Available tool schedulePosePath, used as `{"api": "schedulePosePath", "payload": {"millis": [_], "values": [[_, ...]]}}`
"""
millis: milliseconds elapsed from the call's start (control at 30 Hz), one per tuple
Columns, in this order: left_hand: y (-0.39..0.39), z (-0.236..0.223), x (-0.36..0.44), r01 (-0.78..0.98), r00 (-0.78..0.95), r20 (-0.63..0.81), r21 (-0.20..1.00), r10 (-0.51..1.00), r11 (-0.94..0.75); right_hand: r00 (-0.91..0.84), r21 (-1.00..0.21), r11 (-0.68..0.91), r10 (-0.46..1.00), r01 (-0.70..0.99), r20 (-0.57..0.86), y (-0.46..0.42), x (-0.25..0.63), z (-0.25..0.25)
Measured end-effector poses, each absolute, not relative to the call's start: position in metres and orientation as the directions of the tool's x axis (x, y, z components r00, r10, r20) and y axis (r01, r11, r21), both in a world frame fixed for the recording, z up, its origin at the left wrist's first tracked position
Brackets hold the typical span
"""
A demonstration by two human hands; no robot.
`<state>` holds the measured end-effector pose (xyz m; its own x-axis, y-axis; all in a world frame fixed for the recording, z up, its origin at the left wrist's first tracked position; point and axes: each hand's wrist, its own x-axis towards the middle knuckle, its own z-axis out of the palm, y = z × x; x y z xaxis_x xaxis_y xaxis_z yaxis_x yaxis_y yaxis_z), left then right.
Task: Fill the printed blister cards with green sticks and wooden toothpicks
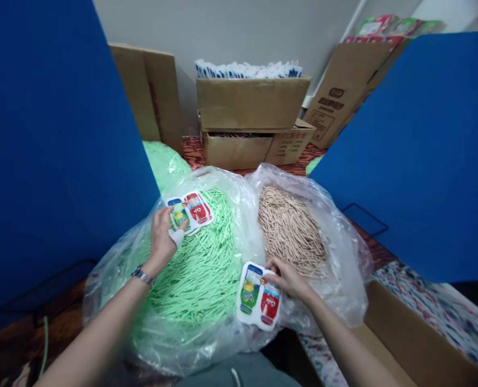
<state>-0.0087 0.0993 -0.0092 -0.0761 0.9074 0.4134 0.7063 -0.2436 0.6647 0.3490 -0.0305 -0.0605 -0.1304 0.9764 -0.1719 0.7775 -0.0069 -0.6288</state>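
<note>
My left hand (163, 236) rests on a clear bag of green sticks (198, 269) and pinches a small stack of printed cards (190, 210) with green and red pictures. A white wrap covers one fingertip. My right hand (289, 278) grips another printed card (258, 295) by its right edge, in front of a clear bag of tan wooden sticks (291, 228). A watch sits on my left wrist.
Blue panels (53, 150) stand at left and right (416, 161). Cardboard boxes (250, 102) are stacked behind the bags, one filled with white packets. An open cardboard box (416, 344) lies at lower right. Another green bag (164, 161) sits behind.
</note>
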Motion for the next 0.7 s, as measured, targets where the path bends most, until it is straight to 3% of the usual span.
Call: {"api": "schedulePosePath", "payload": {"millis": [100,167,400,533,700], "values": [[0.08,-0.007,0.005,0.692,0.014,0.488,0.626,0.873,-0.36,-0.107,-0.668,-0.027,0.982,0.744,-0.158,-0.031,0.352,-0.062],[0.064,-0.007,0.018,0.638,0.101,0.46,0.65,0.882,-0.412,-0.096,-0.637,-0.02,0.984,0.771,-0.147,-0.031,0.353,-0.061],[0.0,-0.02,0.065,0.419,0.417,0.162,0.839,0.894,-0.347,-0.056,-0.513,0.045,0.998,0.857,-0.006,-0.041,0.341,-0.018],[-0.019,-0.026,0.081,0.289,0.57,0.094,0.907,0.816,-0.306,-0.116,-0.661,0.106,0.993,0.743,0.029,-0.054,0.313,0.025],[-0.022,-0.025,0.089,0.124,0.636,-0.101,0.992,0.765,0.027,-0.324,-0.854,0.182,0.946,0.488,0.017,-0.058,0.276,0.04]]}}
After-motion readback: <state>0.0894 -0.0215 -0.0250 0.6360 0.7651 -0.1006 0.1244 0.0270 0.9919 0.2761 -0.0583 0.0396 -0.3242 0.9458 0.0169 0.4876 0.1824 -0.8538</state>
